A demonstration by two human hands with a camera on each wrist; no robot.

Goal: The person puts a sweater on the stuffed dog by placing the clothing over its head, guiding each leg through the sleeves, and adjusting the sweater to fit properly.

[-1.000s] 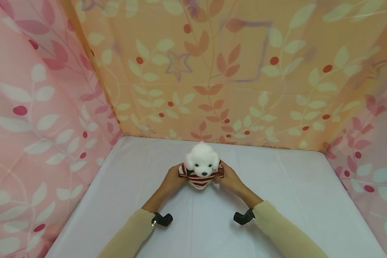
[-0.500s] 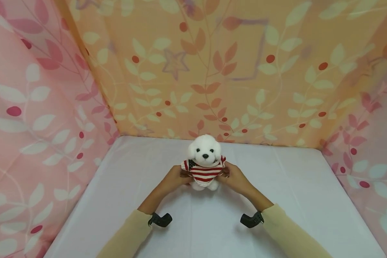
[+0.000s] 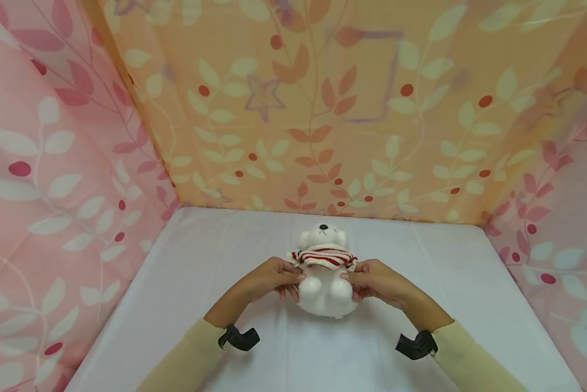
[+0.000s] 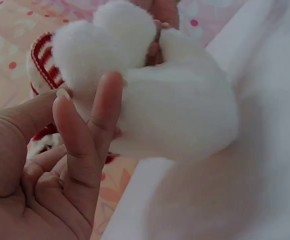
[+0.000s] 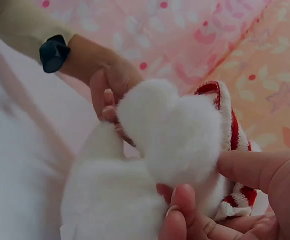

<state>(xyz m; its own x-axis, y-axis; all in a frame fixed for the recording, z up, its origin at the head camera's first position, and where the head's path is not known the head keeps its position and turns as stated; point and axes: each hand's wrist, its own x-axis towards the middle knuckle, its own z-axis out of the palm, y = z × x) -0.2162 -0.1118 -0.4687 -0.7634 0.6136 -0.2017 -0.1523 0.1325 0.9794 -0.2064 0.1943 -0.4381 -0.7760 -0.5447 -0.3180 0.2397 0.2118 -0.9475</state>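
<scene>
A white plush dog (image 3: 326, 288) in a red-and-white striped sweater (image 3: 328, 256) leans back at mid-table, nose up, its belly, round feet and broad white underside facing me. My left hand (image 3: 270, 280) grips its left-hand side in the head view, thumb near one foot. On the opposite side my right hand (image 3: 383, 282) holds it the same way. The left wrist view shows two fingers (image 4: 105, 110) along the white fur beside a foot. In the right wrist view, the thumb (image 5: 245, 167) presses the plush by the sweater hem. Its back is hidden.
The table wears a white cloth (image 3: 288, 359). Patterned curtains stand around it: orange behind (image 3: 322, 130), pink at the left (image 3: 53, 218) and right (image 3: 562, 261). A black wrist device (image 3: 240, 337) sits on the left forearm, another (image 3: 415, 345) on the right.
The plush dog has tipped backward, from its face toward me to its underside toward me. It has also shifted slightly right and nearer. Both hands have moved with it, still holding its sides.
</scene>
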